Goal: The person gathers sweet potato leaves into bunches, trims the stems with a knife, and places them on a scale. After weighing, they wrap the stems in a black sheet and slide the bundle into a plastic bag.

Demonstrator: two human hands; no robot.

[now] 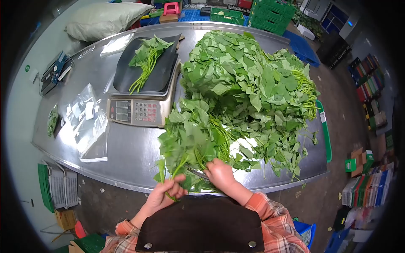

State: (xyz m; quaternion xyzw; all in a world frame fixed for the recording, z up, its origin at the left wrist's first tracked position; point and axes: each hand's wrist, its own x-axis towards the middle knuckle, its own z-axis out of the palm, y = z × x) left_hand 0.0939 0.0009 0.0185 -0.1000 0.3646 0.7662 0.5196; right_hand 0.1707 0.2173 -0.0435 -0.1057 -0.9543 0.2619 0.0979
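head view: the left hand [162, 195] is clenched around a small bunch of green stems [174, 175] at the near edge of the steel surface [126, 152], the leafy tops of that bunch fanning upward just above the fingers. the right hand [220, 175] lies just beside it to the right, fingers curled down into the near fringe of the big pile of leafy greens [244, 88]; it touches the stems there, but whether it actually grips any of them cannot be told, since leaves cover the fingertips. both hands come out of plaid sleeves, with a dark apron [201, 225] filling the bottom middle of the frame

the pile takes up the right half of the surface, heaped high at the far end and thinning toward the hands, with long pale stems sticking out on its right side. left of the pile stands a weighing scale [139, 110] with a keypad facing the person; on its dark tray [162, 71] lies a separate small bundle of greens [147, 59], stems pointing toward the near side. further left, clear plastic bags [90, 122] lie flat on the surface, and one small packed bag of greens [52, 121] sits near the left edge. a grey sack [105, 19] rests beyond the far left corner, and green crates [270, 14] are stacked on the floor behind the surface
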